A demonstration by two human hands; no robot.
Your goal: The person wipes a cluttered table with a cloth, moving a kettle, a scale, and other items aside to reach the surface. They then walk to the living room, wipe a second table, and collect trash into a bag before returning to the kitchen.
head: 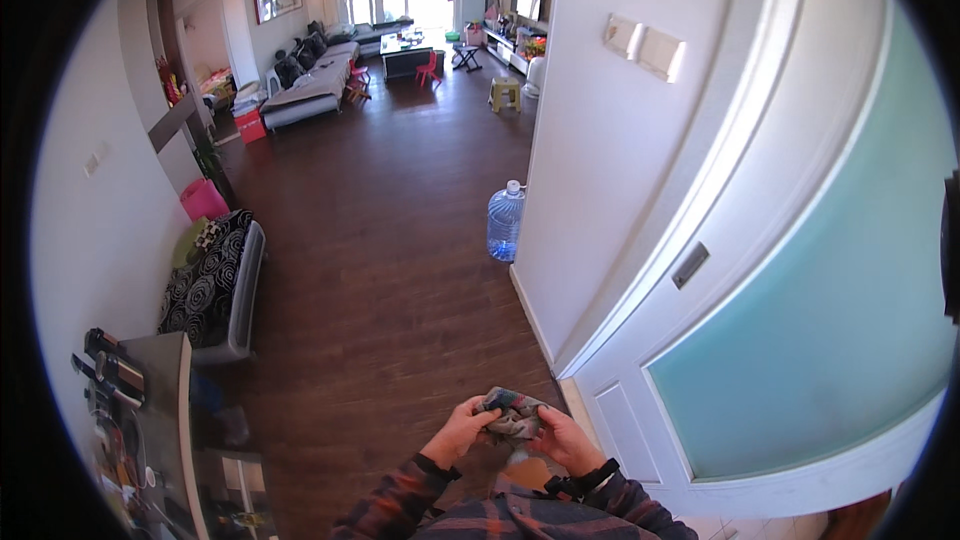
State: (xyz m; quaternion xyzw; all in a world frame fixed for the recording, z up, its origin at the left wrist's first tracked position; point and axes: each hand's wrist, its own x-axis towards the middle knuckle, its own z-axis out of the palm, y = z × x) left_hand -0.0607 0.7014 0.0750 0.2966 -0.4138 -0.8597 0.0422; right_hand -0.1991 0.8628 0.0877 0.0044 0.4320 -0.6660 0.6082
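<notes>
A crumpled grey patterned cloth (513, 415) is held between both hands at the bottom centre, in front of the body. My left hand (463, 429) grips its left side, thumb on top. On the cloth's right edge, my right hand (564, 438) pinches it with thumb and fingers. Both wrists have dark bands, and the sleeves are dark plaid. Below the hands, part of a tan object shows, too covered to name.
A sliding door (810, 360) with a frosted pane stands close on the right. By the wall corner is a large blue water bottle (505, 225). On the left are a cluttered cabinet (161, 360) and a patterned couch (202, 285). A yellow stool (505, 92) stands farther off.
</notes>
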